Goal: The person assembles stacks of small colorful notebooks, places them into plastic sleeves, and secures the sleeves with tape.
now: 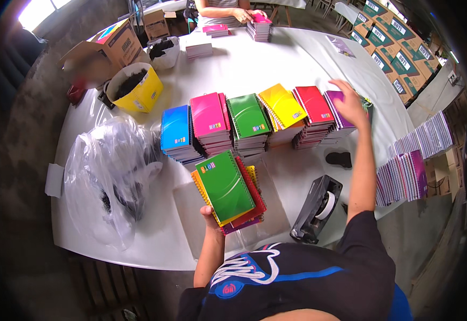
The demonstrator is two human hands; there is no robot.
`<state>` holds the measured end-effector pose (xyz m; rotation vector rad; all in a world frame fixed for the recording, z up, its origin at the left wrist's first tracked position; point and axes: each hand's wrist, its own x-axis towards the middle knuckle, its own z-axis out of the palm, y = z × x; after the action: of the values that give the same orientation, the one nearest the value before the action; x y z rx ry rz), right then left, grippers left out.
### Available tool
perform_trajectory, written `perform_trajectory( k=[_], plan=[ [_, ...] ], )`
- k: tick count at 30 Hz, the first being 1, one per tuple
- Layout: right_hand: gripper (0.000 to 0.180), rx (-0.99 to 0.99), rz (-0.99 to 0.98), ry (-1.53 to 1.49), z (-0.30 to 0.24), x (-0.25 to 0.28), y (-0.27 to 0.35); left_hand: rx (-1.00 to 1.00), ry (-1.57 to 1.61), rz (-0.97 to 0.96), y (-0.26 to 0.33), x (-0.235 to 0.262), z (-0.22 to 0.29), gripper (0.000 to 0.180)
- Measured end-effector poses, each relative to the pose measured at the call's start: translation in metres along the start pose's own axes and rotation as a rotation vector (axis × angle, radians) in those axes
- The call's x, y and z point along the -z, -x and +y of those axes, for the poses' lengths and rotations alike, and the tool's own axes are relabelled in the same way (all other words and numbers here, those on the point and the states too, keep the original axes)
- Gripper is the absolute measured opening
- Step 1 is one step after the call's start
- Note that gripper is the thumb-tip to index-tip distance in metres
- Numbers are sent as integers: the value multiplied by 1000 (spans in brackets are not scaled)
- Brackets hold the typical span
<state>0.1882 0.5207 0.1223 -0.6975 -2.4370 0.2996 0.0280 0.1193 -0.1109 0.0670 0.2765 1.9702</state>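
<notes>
Step in hand looks like picking: we seem to be building one mixed-colour set from the row. Our left hand (209, 215) has the bundle of notebooks (225, 187) at lower centre, thumb on its left edge, the other fingers mostly hidden beneath. Green is on top, then yellow, red and purple, edges staggered. It sits in front of the row, over a clear plastic sheet or tray (273, 211) on the surface (303, 59).

Right hand (350, 105) is at the row's right end, right of centre, over the purple stack (339, 122). Fingers spread, nothing visible in them; can't tell if they touch a cover.

Rest of the row, leftward: red stack (313, 104), yellow stack (282, 107), green stack (248, 115), pink stack (209, 113), blue stack (175, 128).

Next move, our read: pinch one cover only, lift it clear, lay it square on the bundle. Spirals could snag; left grip needs to stay level.
</notes>
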Motion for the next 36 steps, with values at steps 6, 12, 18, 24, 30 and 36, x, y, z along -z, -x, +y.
perform_trajectory(
  k=[6, 12, 18, 24, 30, 36],
  plan=[
    [43, -66, -8, 82, 49, 11, 103, -3, -20, -67, 13, -63, 2, 111],
    [27, 11, 331, -95, -42, 19, 98, 75, -51, -182, 51, -112, 7, 104],
    [107, -366, -277, 483, 2, -29, 99, 3, 10, -206, 84, -114, 9, 107],
    [30, -57, -5, 267, -25, -40, 113, -126, 58, -15, 111, -16, 15, 96],
    [52, -516, -499, 546, 27, -61, 156, -153, -36, -117, 126, -120, 0, 98],
    [35, -421, -290, 369, 53, -51, 150, -202, 16, -77, 139, -127, -15, 107]
  ],
)
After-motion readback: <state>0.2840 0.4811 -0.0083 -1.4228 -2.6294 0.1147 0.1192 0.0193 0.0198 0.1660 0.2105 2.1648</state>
